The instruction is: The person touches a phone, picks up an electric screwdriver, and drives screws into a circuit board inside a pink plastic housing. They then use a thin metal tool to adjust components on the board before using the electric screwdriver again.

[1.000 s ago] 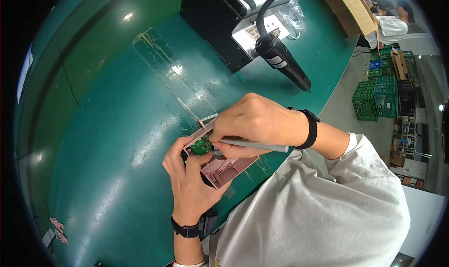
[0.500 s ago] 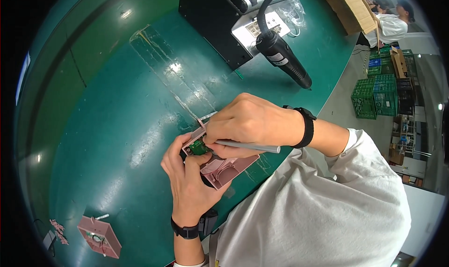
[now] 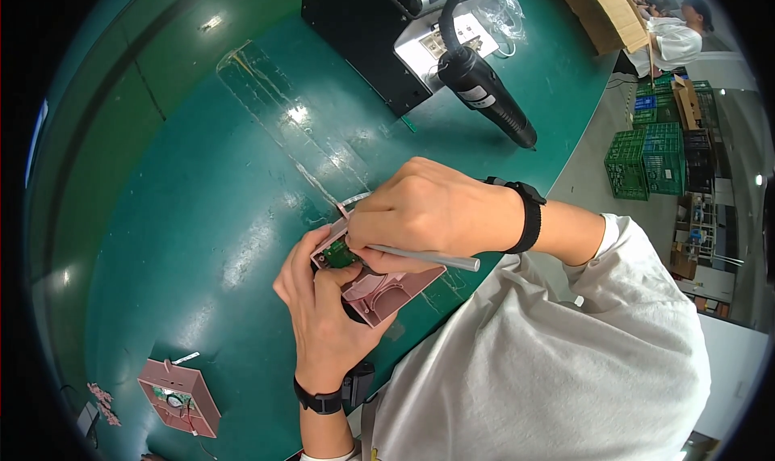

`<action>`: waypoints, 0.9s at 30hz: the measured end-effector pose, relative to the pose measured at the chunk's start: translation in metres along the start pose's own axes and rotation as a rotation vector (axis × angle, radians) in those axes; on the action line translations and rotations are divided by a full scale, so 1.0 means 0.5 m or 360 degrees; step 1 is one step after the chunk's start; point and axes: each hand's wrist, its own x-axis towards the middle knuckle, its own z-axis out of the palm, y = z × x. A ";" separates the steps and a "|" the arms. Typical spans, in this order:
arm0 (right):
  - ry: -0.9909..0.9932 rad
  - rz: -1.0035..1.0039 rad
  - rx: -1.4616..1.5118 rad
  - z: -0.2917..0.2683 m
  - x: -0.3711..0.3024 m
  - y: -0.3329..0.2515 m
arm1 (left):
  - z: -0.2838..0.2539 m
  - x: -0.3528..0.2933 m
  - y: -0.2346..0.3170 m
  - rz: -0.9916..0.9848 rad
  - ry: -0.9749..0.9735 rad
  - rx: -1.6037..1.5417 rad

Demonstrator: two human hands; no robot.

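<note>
1. Second pink box [image 3: 182, 376] is newly set near left.
2. Mid-scene, the open pink box [image 3: 395, 301] is gripped by left hand [image 3: 331, 324] fingers; a grey stick [image 3: 460, 262] is pinched by right hand [image 3: 424, 211] fingers.
3. If it slips, the green board [image 3: 339, 255] could be scratched.

Place: electronics assembly workshop | toward near edge of green surface [image 3: 202, 227]: open pink housings [image 3: 179, 376] with circuit boards [image 3: 337, 256] | toward far edge: boxy black machine [image 3: 359, 45], corded black tool [image 3: 492, 106] | right edge, far end: cardboard box [image 3: 601, 13] | floor beyond right edge: stacked plastic crates [image 3: 663, 161], another person [image 3: 676, 43]
</note>
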 end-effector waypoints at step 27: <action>-0.0036 0.0021 0.0043 0.004 -0.001 0.007 | 0.003 -0.004 0.001 0.0006 0.0000 0.0029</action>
